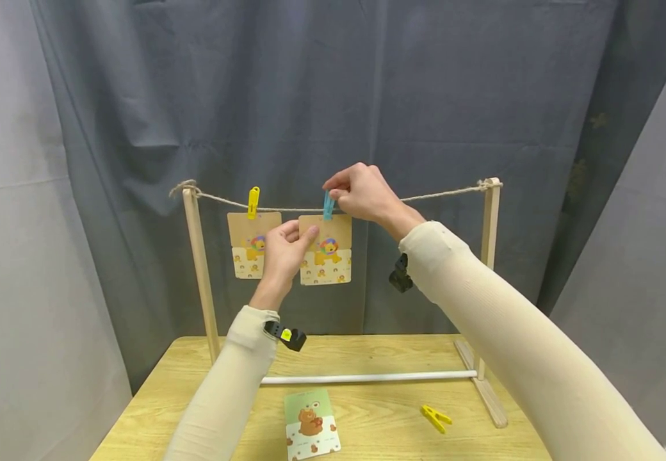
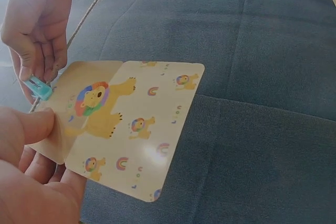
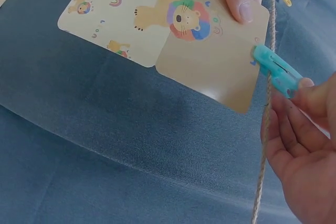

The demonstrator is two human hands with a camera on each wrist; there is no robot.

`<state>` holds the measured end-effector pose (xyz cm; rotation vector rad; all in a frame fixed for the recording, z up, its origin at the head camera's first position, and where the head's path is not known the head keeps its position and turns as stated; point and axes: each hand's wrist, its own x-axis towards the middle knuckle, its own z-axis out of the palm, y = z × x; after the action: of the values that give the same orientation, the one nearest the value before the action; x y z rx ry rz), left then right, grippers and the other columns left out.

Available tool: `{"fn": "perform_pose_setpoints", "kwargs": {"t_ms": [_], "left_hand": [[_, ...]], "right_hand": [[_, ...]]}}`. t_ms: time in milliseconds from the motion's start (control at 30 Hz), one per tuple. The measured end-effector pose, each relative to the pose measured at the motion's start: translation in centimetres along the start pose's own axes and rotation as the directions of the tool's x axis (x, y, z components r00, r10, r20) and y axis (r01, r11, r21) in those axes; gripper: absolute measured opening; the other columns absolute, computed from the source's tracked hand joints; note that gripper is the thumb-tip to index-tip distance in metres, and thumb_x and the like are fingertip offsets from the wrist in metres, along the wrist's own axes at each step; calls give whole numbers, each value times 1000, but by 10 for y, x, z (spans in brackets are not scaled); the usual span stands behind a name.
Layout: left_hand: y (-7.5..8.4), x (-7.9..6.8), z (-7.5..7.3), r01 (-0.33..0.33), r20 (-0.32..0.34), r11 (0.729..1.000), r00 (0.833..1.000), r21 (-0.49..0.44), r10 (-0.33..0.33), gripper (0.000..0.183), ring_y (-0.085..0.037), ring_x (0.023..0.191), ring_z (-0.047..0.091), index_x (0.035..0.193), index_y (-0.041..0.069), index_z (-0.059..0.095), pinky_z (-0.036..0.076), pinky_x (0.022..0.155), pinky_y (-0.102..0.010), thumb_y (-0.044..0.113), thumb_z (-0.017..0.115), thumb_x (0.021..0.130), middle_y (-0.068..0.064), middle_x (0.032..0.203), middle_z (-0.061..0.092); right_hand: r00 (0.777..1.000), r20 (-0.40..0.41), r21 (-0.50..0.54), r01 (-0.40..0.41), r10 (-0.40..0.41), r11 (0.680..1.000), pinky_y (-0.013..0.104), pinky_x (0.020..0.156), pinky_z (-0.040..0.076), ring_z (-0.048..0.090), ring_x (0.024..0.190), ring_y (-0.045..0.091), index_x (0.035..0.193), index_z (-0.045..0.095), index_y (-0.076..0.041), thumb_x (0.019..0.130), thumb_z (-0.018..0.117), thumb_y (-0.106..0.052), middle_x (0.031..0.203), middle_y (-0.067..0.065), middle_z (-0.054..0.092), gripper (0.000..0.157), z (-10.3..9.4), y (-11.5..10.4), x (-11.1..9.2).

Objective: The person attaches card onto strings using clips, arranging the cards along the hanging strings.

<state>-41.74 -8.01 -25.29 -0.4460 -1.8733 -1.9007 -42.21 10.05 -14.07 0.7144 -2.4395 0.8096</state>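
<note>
A lion-print card (image 1: 325, 256) hangs just under the rope, its left edge pinched between the thumb and fingers of my left hand (image 1: 283, 253). My right hand (image 1: 365, 195) pinches the top of a blue clothespin (image 1: 328, 206), whose lower end sits over the rope at the card's top edge. In the right wrist view the clothespin (image 3: 277, 69) overlaps the card's edge and the rope (image 3: 266, 129). To the left, a yellow clothespin (image 1: 253, 203) holds a second lion-print card (image 1: 246, 256) on the rope, partly hidden behind my left hand.
The rope runs between two wooden posts (image 1: 199, 269), joined low by a white bar (image 1: 367, 378). On the wooden table (image 1: 379, 435) lie a green and white bear card (image 1: 312, 422) and a yellow clothespin (image 1: 436, 418). A grey curtain (image 1: 454, 96) hangs behind.
</note>
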Motion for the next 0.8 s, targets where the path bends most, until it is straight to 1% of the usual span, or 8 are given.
{"fn": "perform_pose_setpoints", "kwargs": {"t_ms": [100, 167, 300, 367, 433, 533, 633, 800], "left_hand": [[0, 1, 0, 10, 3, 1000, 1000, 0, -10, 37, -16, 101, 70, 125, -1, 71, 53, 79, -27, 19, 78, 95, -19, 117, 75], [0, 1, 0, 17, 6, 1000, 1000, 3, -17, 41, -22, 108, 70, 128, -2, 69, 54, 86, -33, 19, 79, 95, -20, 119, 74], [0, 1, -2, 28, 2, 1000, 1000, 10, -28, 45, -28, 115, 70, 132, -2, 67, 55, 95, -42, 19, 79, 94, -21, 122, 72], [0, 1, -3, 26, 0, 1000, 1000, 11, -26, 45, -28, 114, 70, 132, -2, 67, 55, 95, -42, 19, 79, 94, -21, 122, 73], [-1, 2, -3, 15, 0, 1000, 1000, 13, -15, 42, -26, 112, 71, 129, -1, 69, 55, 93, -39, 19, 79, 94, -20, 120, 73], [-2, 2, -4, -13, 9, 1000, 1000, 2, 13, 33, -23, 105, 73, 120, -1, 73, 54, 86, -32, 18, 79, 94, -20, 114, 76], [-4, 2, -4, -24, 21, 1000, 999, 2, 24, 27, -21, 100, 73, 112, 0, 75, 52, 81, -31, 19, 79, 93, -17, 110, 77], [-8, 0, -6, 0, 26, 1000, 1000, 15, 0, 29, -22, 105, 73, 112, 2, 75, 53, 92, -39, 22, 80, 92, -15, 110, 78]], "right_hand": [[1000, 14, 3, -16, 16, 1000, 33, 79, 58, 70, 95, 14, 120, 78, -12, 100, 65, -15, 110, 2, 77, 24, -1, -1, 0], [999, 25, 5, -24, 24, 1000, 33, 80, 59, 70, 97, 14, 121, 77, -12, 100, 64, -16, 112, 2, 77, 25, -1, -1, 0], [999, 40, 6, -32, 32, 999, 33, 80, 59, 71, 97, 14, 123, 77, -12, 99, 63, -18, 113, 2, 77, 28, -1, -2, 0], [999, 44, 5, -30, 30, 1000, 33, 80, 59, 71, 96, 13, 124, 76, -12, 99, 63, -19, 114, 2, 77, 29, -1, -2, 1], [999, 45, 6, -27, 26, 1000, 34, 81, 59, 71, 97, 14, 125, 76, -12, 99, 62, -20, 115, 2, 77, 30, -1, -2, 2], [999, 45, 8, -15, 15, 1000, 34, 82, 59, 72, 97, 14, 125, 75, -11, 99, 62, -20, 115, 3, 77, 31, 0, -2, 2], [999, 46, 8, -5, 4, 1000, 34, 81, 59, 72, 96, 15, 125, 75, -10, 99, 61, -20, 113, 3, 77, 31, 0, -2, 3], [999, 44, 8, 1, -1, 1000, 33, 76, 56, 69, 88, 16, 125, 75, -10, 98, 60, -20, 107, 2, 77, 33, 2, -1, 2]]}}
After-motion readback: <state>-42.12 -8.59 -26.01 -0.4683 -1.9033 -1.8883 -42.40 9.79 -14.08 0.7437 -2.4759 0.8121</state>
